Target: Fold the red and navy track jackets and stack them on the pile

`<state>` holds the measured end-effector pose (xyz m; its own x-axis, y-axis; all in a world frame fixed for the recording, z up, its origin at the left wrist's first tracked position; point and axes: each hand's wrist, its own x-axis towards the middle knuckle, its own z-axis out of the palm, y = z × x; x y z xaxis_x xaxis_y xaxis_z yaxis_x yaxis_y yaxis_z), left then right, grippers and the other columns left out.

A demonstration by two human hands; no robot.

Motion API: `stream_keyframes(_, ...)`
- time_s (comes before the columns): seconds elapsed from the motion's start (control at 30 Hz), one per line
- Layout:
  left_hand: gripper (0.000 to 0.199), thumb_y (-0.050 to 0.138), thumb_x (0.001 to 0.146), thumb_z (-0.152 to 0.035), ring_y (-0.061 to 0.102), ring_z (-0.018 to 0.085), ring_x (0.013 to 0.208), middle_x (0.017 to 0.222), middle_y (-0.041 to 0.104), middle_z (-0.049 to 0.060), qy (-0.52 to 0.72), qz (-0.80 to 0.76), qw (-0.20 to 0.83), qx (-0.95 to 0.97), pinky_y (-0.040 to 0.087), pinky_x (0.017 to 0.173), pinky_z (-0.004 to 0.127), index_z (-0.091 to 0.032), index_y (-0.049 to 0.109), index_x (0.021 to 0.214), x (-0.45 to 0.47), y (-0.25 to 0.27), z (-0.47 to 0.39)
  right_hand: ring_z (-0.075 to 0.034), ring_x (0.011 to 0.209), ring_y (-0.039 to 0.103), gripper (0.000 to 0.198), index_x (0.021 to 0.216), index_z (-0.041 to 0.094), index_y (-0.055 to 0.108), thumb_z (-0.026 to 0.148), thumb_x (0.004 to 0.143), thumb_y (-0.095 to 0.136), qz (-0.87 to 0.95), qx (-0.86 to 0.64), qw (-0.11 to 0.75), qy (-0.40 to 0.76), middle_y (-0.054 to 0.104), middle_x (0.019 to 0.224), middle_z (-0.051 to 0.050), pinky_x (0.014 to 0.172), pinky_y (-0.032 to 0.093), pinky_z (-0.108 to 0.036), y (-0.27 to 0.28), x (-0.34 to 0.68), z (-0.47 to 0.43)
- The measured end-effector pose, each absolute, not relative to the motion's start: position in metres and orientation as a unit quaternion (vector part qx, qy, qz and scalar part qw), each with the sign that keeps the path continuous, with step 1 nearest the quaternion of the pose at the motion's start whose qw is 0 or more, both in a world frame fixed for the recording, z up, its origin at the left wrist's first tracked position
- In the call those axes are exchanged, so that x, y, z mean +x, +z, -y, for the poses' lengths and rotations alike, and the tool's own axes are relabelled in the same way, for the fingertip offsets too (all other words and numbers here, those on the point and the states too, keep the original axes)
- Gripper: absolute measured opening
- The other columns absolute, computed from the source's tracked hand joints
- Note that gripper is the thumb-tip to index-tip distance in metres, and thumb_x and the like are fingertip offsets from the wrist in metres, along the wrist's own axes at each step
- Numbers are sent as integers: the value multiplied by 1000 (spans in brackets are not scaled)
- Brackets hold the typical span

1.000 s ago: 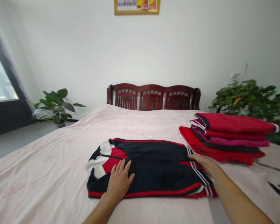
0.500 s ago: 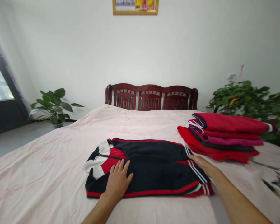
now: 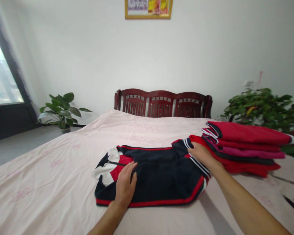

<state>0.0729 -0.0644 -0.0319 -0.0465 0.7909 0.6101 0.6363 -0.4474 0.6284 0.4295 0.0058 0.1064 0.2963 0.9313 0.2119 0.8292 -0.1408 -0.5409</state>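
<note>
A navy, red and white zip jacket (image 3: 159,173) lies folded lengthwise on the bed, its white collar toward the left and its striped ribbed end toward the right. My left hand (image 3: 125,184) rests on the jacket near the collar, fingers extended over the fabric and thumb apart. At the other end, my right hand (image 3: 202,155) pinches the ribbed edge with white stripes and holds it lifted, so that end bends up off the bed. My right fingertips are partly hidden by the cloth.
A stack of folded red, magenta and dark clothes (image 3: 250,137) sits just right of the jacket. The pale pink bedsheet (image 3: 51,182) spreads underneath. Behind are a dark red wooden headboard (image 3: 160,102) and potted plants (image 3: 61,109) on both sides.
My right hand has raised the jacket's striped end and drawn it up and leftward. My left hand stays on the collar side, its fingers closer together. The view has shifted slightly.
</note>
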Motion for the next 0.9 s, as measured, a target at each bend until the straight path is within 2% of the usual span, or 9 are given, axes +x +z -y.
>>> stream_keyframes(0.1, 35, 50, 92, -31, 61, 25, 121, 129, 66, 11, 589, -498, 206, 602, 45, 108, 46, -21, 63, 123, 73, -28, 61, -37, 120, 60, 37, 108, 9, 69, 15, 72, 61, 631, -734, 238, 81, 68, 118, -25, 100, 44, -45, 133, 363, -24)
stream_keyframes(0.2, 40, 56, 87, -37, 69, 25, 106, 121, 69, 12, 643, -473, 353, 489, 53, 96, 43, -18, 61, 122, 69, -29, 55, -34, 112, 65, 34, 105, 8, 70, 19, 74, 65, 677, -699, 200, 116, 72, 108, -24, 92, 49, -39, 131, 285, -35)
stream_keyframes(0.33, 45, 64, 79, -34, 71, 22, 93, 114, 70, 12, 676, -457, 452, 361, 57, 81, 36, -16, 60, 119, 57, -33, 45, -23, 84, 72, 30, 105, 15, 71, 25, 78, 65, 729, -635, 167, 192, 76, 85, -10, 75, 54, -30, 110, 217, -40)
stream_keyframes(0.4, 42, 64, 77, -30, 71, 21, 90, 112, 70, 12, 681, -462, 470, 319, 57, 78, 33, -16, 60, 117, 52, -34, 41, -18, 76, 72, 31, 108, 19, 71, 23, 78, 63, 743, -609, 175, 217, 77, 82, -3, 72, 54, -28, 102, 216, -39)
stream_keyframes(0.5, 37, 63, 76, -28, 69, 18, 82, 106, 70, 10, 675, -487, 449, 324, 55, 68, 28, -16, 63, 111, 49, -34, 42, -18, 93, 71, 37, 116, 21, 68, 21, 83, 55, 729, -609, 238, 203, 76, 104, -5, 86, 53, -30, 90, 251, -31)
stream_keyframes(0.57, 34, 63, 76, -31, 64, 14, 69, 90, 70, 5, 661, -503, 408, 378, 48, 58, 23, -16, 66, 106, 49, -31, 45, -21, 112, 66, 40, 123, 20, 65, 23, 88, 46, 705, -626, 284, 175, 71, 122, -8, 99, 48, -35, 74, 286, -21)
stream_keyframes(0.63, 31, 60, 79, -33, 57, 11, 58, 76, 67, 1, 642, -510, 378, 431, 41, 51, 21, -16, 68, 103, 51, -26, 46, -23, 121, 61, 43, 127, 18, 64, 29, 91, 43, 690, -627, 322, 164, 66, 131, -11, 107, 43, -39, 49, 317, -6)
stream_keyframes(0.8, 32, 44, 86, -23, 57, 9, 55, 84, 70, 4, 493, -574, 390, 525, 40, 48, 19, -14, 64, 109, 64, -4, 29, -25, 131, 53, 53, 130, 20, 63, 49, 88, 54, 694, -550, 405, 230, 59, 141, -12, 117, 33, -44, -24, 351, 26)
stream_keyframes(0.9, 30, 44, 85, -16, 61, 10, 55, 79, 73, 4, 407, -584, 406, 573, 42, 47, 19, -13, 67, 103, 77, 9, 5, -24, 139, 44, 58, 131, 23, 64, 59, 88, 51, 657, -535, 456, 271, 51, 149, -11, 121, 26, -46, -50, 349, 34)
